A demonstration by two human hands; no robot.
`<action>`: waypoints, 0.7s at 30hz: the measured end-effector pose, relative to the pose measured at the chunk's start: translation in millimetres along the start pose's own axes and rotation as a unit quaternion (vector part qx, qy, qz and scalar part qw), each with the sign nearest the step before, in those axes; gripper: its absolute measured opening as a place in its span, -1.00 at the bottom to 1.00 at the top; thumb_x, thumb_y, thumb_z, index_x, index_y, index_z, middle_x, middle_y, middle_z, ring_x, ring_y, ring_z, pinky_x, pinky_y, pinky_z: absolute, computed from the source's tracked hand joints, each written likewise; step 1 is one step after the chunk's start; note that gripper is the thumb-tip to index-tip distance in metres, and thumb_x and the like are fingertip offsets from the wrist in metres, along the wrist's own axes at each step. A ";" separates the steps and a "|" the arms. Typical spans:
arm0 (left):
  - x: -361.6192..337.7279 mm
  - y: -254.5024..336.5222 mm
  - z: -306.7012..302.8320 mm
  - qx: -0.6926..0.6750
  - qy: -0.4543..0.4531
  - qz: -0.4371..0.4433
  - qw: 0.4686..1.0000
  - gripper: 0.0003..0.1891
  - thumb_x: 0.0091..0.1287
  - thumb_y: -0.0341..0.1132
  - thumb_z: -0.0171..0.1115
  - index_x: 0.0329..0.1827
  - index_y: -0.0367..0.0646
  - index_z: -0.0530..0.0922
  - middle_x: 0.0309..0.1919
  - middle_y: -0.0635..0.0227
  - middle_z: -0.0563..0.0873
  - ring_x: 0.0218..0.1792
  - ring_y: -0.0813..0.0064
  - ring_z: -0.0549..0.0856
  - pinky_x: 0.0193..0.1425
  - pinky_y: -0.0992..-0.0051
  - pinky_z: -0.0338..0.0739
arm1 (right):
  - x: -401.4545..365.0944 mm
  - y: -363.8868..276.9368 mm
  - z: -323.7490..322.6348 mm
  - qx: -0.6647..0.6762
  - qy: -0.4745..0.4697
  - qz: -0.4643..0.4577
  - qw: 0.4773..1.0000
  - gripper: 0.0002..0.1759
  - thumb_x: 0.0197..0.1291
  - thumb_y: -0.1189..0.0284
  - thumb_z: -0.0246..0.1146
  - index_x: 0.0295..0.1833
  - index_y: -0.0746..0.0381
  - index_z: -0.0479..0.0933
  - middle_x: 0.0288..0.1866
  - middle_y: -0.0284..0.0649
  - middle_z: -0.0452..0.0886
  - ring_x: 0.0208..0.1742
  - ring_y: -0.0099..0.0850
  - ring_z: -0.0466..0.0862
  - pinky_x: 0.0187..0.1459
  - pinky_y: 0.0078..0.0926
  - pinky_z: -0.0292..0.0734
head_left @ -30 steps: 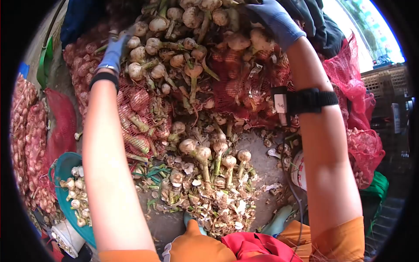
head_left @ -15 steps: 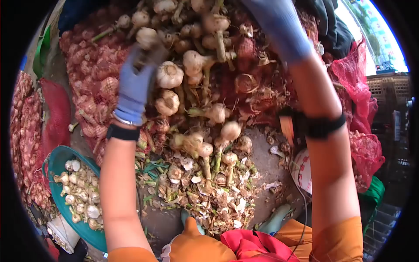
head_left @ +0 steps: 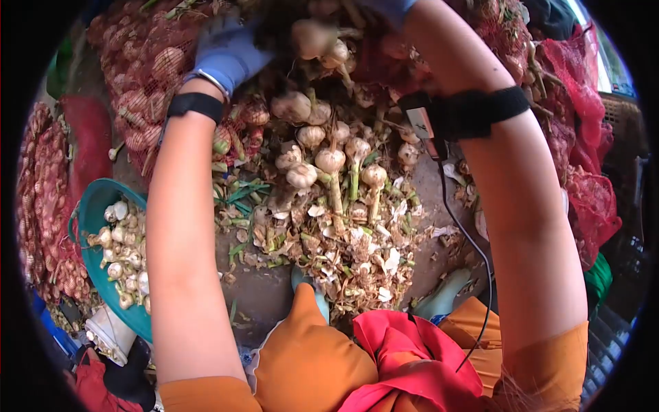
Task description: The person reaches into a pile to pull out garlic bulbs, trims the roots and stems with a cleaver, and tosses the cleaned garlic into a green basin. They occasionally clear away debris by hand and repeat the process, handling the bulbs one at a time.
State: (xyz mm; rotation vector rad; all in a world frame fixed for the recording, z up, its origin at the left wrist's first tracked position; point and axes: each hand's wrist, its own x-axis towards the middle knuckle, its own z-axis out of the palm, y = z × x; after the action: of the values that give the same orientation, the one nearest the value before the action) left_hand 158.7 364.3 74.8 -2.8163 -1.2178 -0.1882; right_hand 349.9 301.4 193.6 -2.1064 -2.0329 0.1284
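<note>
My left hand (head_left: 230, 55), in a blue glove, reaches to the garlic heap at the top of the view. Its fingers are dark and smeared, so what they hold cannot be made out. My right hand (head_left: 390, 8), also gloved, is cut off by the top edge and only its wrist end shows. Between the hands a blurred garlic bulb (head_left: 314, 38) with a stalk stands out from the heap. Below, several garlic bulbs (head_left: 330, 160) with stems lie on a pile of dry skins and trimmings (head_left: 357, 268).
A teal basin (head_left: 93, 237) of trimmed garlic stands at left, beside a white bucket (head_left: 110, 333). Red mesh sacks of garlic (head_left: 147, 93) lie upper left, and pink netting (head_left: 590, 206) at right. A black cable (head_left: 473, 240) hangs from my right forearm strap.
Both hands have moved farther up the view, the right one almost out of it. More bulbs now lie on the trimmings pile, and the bulbs by my left hand have shifted.
</note>
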 end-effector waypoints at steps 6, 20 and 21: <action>-85.6 98.9 30.7 -0.033 -0.275 0.055 0.959 -0.25 0.16 0.15 0.31 0.36 -0.09 0.43 0.31 -0.01 0.46 0.28 0.07 0.49 0.38 0.11 0.37 | -29.5 -20.2 49.0 0.147 0.007 0.030 0.989 -0.58 0.17 0.04 0.25 -0.03 0.11 0.68 -0.10 -0.03 0.73 0.01 -0.10 0.72 0.10 -0.17 0.58; -235.6 114.9 24.9 -0.205 -0.102 0.057 0.972 -0.27 -0.09 -0.11 0.61 0.25 0.20 0.55 0.05 0.28 0.58 0.14 0.16 0.54 0.20 0.16 0.48 | -316.1 -26.8 107.4 0.592 -0.133 0.357 0.710 -0.73 0.22 0.27 0.36 -0.14 0.26 0.64 -0.41 -0.38 0.65 -0.43 -0.65 0.58 -0.40 -0.65 0.49; -242.3 113.8 25.4 -0.281 -0.094 0.024 0.955 -0.27 -0.07 -0.15 0.61 0.26 0.13 0.55 0.09 0.26 0.58 0.19 0.17 0.52 0.25 0.16 0.47 | -334.8 -32.1 108.6 0.601 -0.106 0.372 0.699 -0.70 0.23 0.25 0.36 -0.10 0.27 0.64 -0.37 -0.35 0.66 -0.39 -0.61 0.62 -0.36 -0.62 0.53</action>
State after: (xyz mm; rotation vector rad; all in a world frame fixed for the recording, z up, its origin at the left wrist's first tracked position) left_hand 79.3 114.6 14.5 -3.4169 -1.2991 -0.3148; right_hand 281.1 -21.2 66.7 -1.7307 -0.5061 1.4080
